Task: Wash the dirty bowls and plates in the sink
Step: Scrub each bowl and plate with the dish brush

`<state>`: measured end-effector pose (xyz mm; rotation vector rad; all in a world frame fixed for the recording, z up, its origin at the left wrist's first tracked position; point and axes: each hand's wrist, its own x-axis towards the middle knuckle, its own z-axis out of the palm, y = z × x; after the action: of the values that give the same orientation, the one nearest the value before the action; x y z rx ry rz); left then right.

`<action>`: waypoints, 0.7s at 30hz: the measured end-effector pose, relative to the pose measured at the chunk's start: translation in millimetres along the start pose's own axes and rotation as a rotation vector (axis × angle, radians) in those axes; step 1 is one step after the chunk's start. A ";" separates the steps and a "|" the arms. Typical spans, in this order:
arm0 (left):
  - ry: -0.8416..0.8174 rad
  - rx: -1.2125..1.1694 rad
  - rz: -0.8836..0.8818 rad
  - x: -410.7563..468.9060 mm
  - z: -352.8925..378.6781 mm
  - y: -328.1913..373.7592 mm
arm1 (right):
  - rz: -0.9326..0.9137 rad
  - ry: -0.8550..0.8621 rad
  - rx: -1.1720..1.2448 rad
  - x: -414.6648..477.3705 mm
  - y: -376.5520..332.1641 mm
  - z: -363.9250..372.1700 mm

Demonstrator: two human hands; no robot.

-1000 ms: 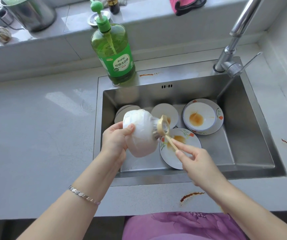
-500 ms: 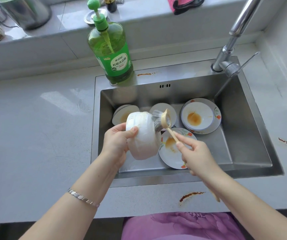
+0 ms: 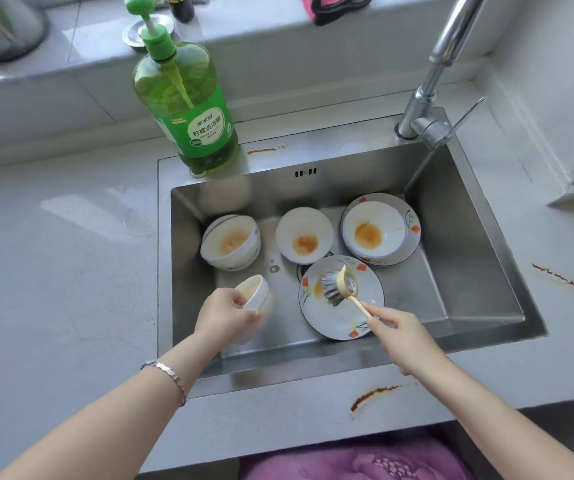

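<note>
My left hand [image 3: 223,317] grips a white bowl [image 3: 256,296] by its rim, low at the front left of the steel sink [image 3: 469,271]. My right hand [image 3: 401,336] holds the wooden handle of a dish brush [image 3: 339,285], whose grey bristles hover over a flowered plate [image 3: 341,313] with an orange stain. Behind them lie stacked stained bowls [image 3: 230,242], a small stained dish [image 3: 304,235] and a stained bowl on a flowered plate [image 3: 379,228].
A green dish soap bottle [image 3: 188,109] stands on the sink's back left rim. The tap [image 3: 430,98] rises at the back right. Grey counter [image 3: 53,271] surrounds the sink, with rust-coloured streaks [image 3: 372,396] on it. A pink cloth [image 3: 334,5] lies on the ledge.
My left hand lowered the white bowl to the sink's front left, uncovering the dishes behind. The brush left the bowl and swung right over the flowered plate.
</note>
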<state>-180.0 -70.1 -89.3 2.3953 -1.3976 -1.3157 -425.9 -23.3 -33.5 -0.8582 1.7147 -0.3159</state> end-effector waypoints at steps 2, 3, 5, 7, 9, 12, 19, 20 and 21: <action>0.001 0.054 -0.013 11.2 8.0 -9.0 | 0.007 0.005 0.002 2.5 -1.2 -2.3; 0.014 0.080 -0.022 16.1 11.9 -13.3 | 0.010 0.007 0.000 4.5 -1.1 -2.2; 0.047 0.147 -0.035 24.3 19.7 -22.9 | 0.024 0.016 0.011 9.7 1.1 0.1; 0.070 0.187 -0.034 32.5 26.9 -32.7 | 0.036 0.021 0.024 15.4 5.3 3.6; 0.063 0.199 -0.034 42.6 32.1 -40.5 | 0.044 0.027 0.044 19.3 9.5 8.1; 0.023 0.228 -0.044 56.1 40.3 -49.7 | 0.066 0.014 0.073 22.7 12.8 17.0; -0.136 0.331 0.031 77.1 62.6 -78.3 | 0.065 -0.028 0.069 38.6 2.9 25.1; -0.179 0.344 0.049 80.3 63.8 -82.1 | 0.068 -0.032 0.068 42.1 1.1 25.1; -0.216 0.348 0.061 83.3 64.6 -85.0 | 0.071 -0.033 0.069 45.5 -0.3 25.0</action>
<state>-149.3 -60.6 -220.9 2.4440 -1.8836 -1.4578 -407.2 -49.2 -74.5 -0.7465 1.6899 -0.3097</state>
